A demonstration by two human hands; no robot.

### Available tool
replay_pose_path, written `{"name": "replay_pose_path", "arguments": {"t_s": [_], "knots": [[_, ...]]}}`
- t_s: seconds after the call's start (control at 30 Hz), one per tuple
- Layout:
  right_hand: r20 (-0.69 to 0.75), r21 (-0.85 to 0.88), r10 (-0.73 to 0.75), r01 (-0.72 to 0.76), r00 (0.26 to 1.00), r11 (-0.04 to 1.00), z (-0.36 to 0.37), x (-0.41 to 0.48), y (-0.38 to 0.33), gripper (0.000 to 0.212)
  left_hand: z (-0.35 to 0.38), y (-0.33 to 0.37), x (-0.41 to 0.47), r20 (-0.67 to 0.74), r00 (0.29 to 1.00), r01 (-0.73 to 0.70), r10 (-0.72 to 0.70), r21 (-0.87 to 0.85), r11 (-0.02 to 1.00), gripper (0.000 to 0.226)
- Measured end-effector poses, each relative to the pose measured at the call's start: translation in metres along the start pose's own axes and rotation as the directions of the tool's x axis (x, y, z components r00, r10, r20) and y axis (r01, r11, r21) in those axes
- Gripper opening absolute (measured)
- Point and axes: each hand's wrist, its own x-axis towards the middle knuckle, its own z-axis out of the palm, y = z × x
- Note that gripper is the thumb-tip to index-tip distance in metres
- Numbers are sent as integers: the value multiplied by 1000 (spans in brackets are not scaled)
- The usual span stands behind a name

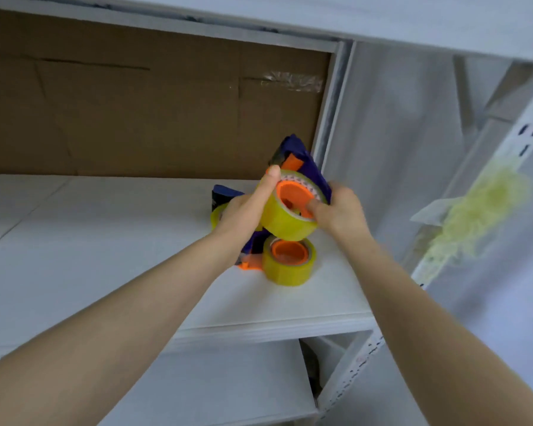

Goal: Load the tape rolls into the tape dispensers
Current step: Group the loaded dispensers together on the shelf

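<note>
Head view, left to right. A brown cardboard panel [154, 112] lines the back of a white shelf [105, 241]. Partly hidden behind the left hand, a yellow tape roll [217, 215] in a dark blue dispenser [225, 193] rests on the shelf. The left hand [246, 210] is closed around the near-left side of a raised yellow tape roll [282, 224], thumb extended up along its rim. This roll sits on the orange hub [294, 198] of a dark blue tape dispenser [302, 161] held tilted above the shelf. Directly below, a third yellow tape roll [290, 265] on an orange hub [290, 252] lies flat on the shelf, an orange-and-blue dispenser body [251, 256] beside it. The right hand [342, 210] grips the right side of the raised dispenser, fingers curled, one fingertip [313, 207] pressing the hub face. Farther right stand a white slotted shelf upright [511, 149] and a pale wall bearing a blurred yellowish patch [480, 210].
</note>
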Motion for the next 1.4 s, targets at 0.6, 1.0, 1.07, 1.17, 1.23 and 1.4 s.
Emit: {"name": "replay_pose_path", "arguments": {"t_s": [0.6, 1.0, 1.07, 1.17, 1.23, 1.4], "knots": [[101, -765, 193, -48, 976, 642, 2, 38, 46, 52, -28, -58, 54, 33, 999, 10, -35, 564, 826, 109], [141, -820, 182, 11, 973, 573, 31, 43, 73, 48, -36, -73, 85, 232, 971, -155, -54, 787, 597, 94], [165, -856, 128, 78, 978, 511, 32, 46, 75, 42, -39, -73, 87, 250, 967, -180, -37, 785, 592, 88], [223, -847, 155, 112, 963, 520, 32, 54, 72, 45, -41, -73, 83, 250, 966, -167, -63, 792, 588, 89], [219, -830, 169, 93, 961, 549, 31, 58, 61, 57, -45, -71, 78, 222, 972, -134, -70, 780, 611, 94], [253, -731, -60, 232, 965, 642, 59, 45, 8, 61, -82, -56, 55, 76, 997, -61, -5, 838, 542, 80]]}}
